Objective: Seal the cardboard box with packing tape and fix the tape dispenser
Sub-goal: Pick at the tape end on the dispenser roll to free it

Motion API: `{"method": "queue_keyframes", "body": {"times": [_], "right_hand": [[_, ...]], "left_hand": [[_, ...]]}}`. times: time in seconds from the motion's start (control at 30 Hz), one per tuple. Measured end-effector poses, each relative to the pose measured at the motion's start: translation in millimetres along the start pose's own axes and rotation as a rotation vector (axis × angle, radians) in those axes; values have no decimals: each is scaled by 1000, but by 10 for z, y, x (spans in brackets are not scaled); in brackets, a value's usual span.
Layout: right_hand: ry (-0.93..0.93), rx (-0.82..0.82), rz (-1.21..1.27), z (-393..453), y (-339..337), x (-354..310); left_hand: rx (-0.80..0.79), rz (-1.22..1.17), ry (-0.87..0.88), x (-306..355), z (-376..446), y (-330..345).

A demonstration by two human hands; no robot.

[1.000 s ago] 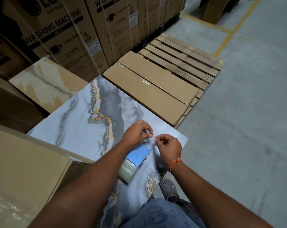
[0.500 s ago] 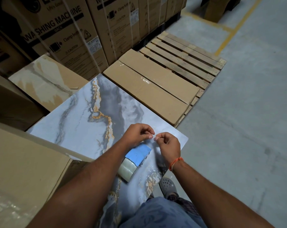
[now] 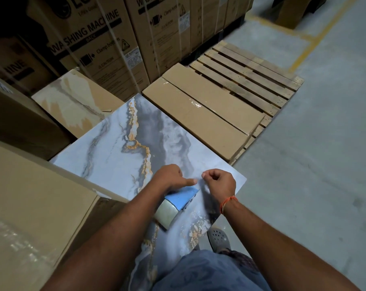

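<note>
Two hands (image 3: pixel 195 181), one tape dispenser (image 3: pixel 179 203), two marbled slabs (image 3: pixel 119 152), one wooden pallet (image 3: pixel 247 78), one shoe (image 3: pixel 218 240).

Single head-worn wide-angle view, facing forward and steeply down. Both hands sit close in, low of centre; beyond the fingertips lie the slab (image 3: pixel 123 148) and pallet (image 3: pixel 251 78), stacked cartons (image 3: pixel 98 49) at the far edge.

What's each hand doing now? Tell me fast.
Left hand: closed over the dispenser, index finger out.
Right hand: pinched shut; whether it holds tape can't be told.
</note>
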State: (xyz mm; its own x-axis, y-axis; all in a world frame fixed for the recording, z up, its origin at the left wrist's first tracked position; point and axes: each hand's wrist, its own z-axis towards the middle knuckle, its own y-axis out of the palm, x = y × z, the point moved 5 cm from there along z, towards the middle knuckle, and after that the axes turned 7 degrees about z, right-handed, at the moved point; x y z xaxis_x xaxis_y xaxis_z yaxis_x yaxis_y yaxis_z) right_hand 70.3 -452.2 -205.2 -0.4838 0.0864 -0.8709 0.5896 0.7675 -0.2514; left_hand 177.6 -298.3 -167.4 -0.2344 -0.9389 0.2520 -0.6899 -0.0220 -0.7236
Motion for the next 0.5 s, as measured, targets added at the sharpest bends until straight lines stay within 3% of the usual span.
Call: {"method": "queue_keyframes", "body": {"times": [0.2, 0.5], "right_hand": [[17, -17, -4, 101, 25, 6], [60, -17, 30, 151, -26, 22]], "left_hand": [[-121, 401, -42, 149, -285, 200], [-64, 463, -71, 230, -421, 118]]}}
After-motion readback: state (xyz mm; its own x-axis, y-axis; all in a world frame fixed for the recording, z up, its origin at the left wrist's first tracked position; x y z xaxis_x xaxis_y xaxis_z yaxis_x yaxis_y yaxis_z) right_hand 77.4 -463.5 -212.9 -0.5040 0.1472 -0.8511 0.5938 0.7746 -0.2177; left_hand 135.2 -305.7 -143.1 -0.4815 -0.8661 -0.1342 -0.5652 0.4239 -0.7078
